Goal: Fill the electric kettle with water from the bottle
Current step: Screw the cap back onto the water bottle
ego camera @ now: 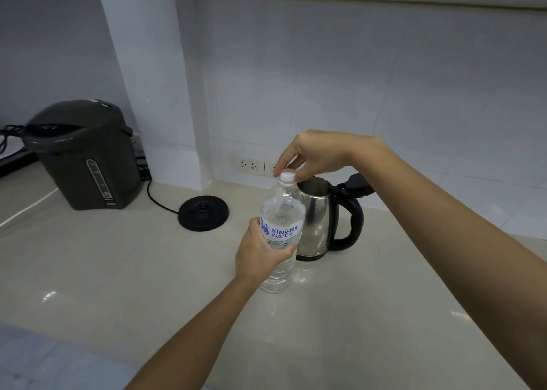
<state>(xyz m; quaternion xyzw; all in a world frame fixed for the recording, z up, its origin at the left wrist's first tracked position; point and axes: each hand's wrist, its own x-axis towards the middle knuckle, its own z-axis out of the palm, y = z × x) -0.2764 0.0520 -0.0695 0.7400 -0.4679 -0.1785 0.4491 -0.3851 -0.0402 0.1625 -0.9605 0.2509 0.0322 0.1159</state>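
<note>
I can read one text only: "SINGHA WATER" in blue letters on the white label (281, 232) of the clear bottle (281, 212). Markings on the grey hot-water dispenser (85, 155) are too small to read.

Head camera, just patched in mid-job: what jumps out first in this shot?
Centre frame, the water bottle stands on the counter, the left hand wrapped around its label and the right hand pinching its white cap. Just behind it sits the steel kettle, lid flipped open, off its black base, which lies to the left. Far left stands a dark hot-water dispenser.
</note>
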